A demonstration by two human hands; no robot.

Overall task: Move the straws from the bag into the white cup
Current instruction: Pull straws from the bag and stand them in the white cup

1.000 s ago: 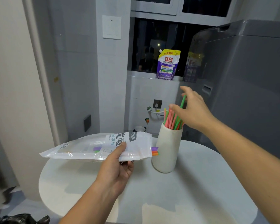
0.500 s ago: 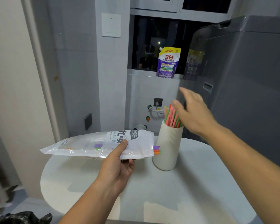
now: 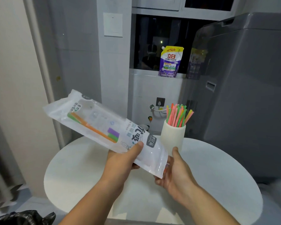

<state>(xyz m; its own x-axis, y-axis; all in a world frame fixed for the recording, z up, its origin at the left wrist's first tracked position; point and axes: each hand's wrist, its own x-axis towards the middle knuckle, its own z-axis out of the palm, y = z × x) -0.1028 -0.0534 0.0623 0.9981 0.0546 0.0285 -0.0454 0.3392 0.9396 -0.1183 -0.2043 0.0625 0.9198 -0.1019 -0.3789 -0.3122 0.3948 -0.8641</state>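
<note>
1. Inventory. One grey washer point(image 3: 250, 98) stands at the right, behind one round white bench point(image 3: 217, 176). One clear printed bag point(image 3: 102, 117) is held tilted above the bench, its far end high at the left and its near end low at the centre. One ribbed white cup point(image 3: 173, 137) stands upright on the far part of the bench, just right of the bag. One purple pouch point(image 3: 169, 62) stands on the window ledge.

2. Straws. The cup straws point(image 3: 177, 116) form one dense bundle of pink, green, yellow and orange; they cannot be counted. The bag straws point(image 3: 94, 127) show three colours: orange, green, purple.

3. Hands. The left hand point(image 3: 120, 163) grips the bag near its middle, thumb flat on top and fingers underneath. The right hand point(image 3: 173, 172) lies palm up under the bag's low end, cupped, with the thumb raised and off the film. Whether it grips the bag cannot be told.

4. Limits of view. The bag covers most of the right hand's fingers. Print and glare hide how many straws the bag holds. A black item point(image 3: 23, 216) is cut off at the lower left corner.
</note>
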